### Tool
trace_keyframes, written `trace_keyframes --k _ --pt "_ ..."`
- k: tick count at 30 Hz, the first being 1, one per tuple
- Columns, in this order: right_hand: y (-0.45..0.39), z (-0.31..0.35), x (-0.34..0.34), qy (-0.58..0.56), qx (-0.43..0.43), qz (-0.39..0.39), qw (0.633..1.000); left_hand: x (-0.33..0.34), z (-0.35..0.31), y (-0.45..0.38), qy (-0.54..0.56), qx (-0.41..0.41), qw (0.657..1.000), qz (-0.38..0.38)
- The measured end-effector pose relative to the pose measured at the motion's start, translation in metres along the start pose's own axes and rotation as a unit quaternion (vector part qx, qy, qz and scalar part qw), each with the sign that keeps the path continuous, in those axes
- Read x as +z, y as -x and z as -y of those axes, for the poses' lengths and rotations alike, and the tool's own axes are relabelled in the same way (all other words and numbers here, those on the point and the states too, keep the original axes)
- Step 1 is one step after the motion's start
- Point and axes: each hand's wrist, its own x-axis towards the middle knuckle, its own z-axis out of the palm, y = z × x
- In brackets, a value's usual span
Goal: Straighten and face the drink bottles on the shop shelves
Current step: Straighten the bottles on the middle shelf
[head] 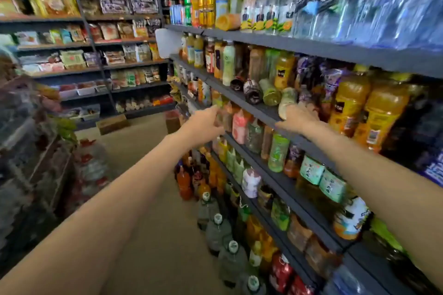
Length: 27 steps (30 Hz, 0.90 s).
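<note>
Dark grey shop shelves [259, 112] run along the right, packed with drink bottles. On the second shelf several bottles lie on their sides: two dark ones [251, 91], a green one [269, 93] and a pale green one [286, 100]. My right hand [299, 116] grips the near end of the pale green lying bottle at the shelf's front edge. My left hand [203, 124] reaches out, fingers relaxed, toward the bottles on the shelf below, near a pink bottle [239, 126]; it holds nothing. Tall orange juice bottles [347, 103] stand upright to the right.
Large water jugs [217, 230] stand in a row on the floor at the shelf's foot. A cardboard box [112, 123] sits on the aisle floor farther back. Snack shelves [96, 43] fill the far wall and goods crowd the left side.
</note>
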Motion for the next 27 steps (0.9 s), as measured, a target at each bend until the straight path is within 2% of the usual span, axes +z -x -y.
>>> trace_keyframes --k 4,7,10,13,16,22,27 --pt "-0.065 -0.015 0.014 0.004 0.186 -0.057 0.981 0.018 0.025 -0.093 0.013 0.05 0.997 0.051" --pt "-0.109 -0.021 0.028 -0.02 0.262 -0.022 0.965 0.027 0.036 -0.164 0.039 0.117 0.987 0.106" --pt "-0.133 -0.023 0.042 0.026 0.321 -0.003 0.947 0.028 0.043 -0.22 0.049 0.173 0.972 0.148" --pt "-0.15 -0.024 0.045 0.106 0.336 -0.01 0.936 0.032 0.047 -0.267 0.106 0.198 0.96 0.167" --pt "-0.159 -0.019 0.043 0.114 0.364 0.0 0.924 0.047 0.042 -0.297 0.15 0.201 0.949 0.192" --pt "-0.154 -0.015 0.036 0.027 0.427 0.021 0.904 0.075 0.013 -0.313 0.153 0.228 0.932 0.238" --pt "-0.141 -0.017 0.045 -0.028 0.426 -0.045 0.903 0.082 -0.002 -0.32 0.171 0.227 0.931 0.227"
